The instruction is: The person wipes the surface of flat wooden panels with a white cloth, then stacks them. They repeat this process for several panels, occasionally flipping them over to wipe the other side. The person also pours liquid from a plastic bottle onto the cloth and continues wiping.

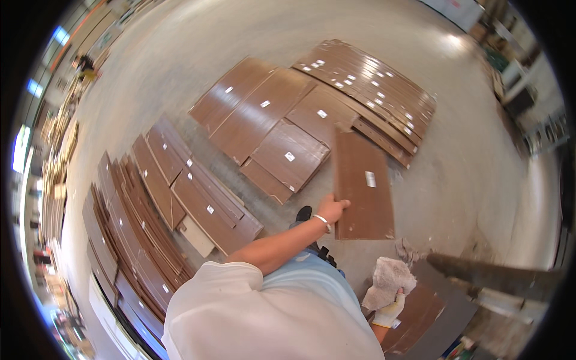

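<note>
Head view: left hand (332, 209) pinches the flat brown wooden panel (363, 187) by its near edge above the concrete floor (474, 174); one-handed, it could slip. Gloved right hand (389, 312) clutches a grey rag (389, 281).

We have only 1 view, a fisheye camera worn on the head, looking steeply down past the person's shoulder to the concrete floor (474, 162). Near us are the forearms; the brown panels (282, 129) lie farther off, and straight edges bend toward the rim.
</note>
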The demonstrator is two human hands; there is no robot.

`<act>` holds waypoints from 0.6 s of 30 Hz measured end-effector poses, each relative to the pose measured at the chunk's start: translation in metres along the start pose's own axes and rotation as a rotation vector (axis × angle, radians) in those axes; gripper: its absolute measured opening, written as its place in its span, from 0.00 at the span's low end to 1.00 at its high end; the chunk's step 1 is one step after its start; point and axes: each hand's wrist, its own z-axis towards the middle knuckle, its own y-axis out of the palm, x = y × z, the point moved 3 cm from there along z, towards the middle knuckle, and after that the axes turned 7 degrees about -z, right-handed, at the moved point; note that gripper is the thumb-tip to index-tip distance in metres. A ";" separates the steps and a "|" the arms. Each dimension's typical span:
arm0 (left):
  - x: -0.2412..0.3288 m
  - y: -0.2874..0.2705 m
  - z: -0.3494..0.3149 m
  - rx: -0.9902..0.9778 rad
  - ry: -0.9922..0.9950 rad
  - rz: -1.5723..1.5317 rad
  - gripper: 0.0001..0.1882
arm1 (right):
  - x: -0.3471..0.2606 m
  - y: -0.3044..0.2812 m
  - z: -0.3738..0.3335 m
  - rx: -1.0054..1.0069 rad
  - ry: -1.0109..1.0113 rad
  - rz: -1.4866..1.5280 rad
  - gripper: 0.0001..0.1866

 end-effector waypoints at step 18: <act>0.035 -0.348 0.040 0.995 -0.082 -0.752 0.22 | 0.125 0.133 0.197 -0.084 0.793 -0.576 0.28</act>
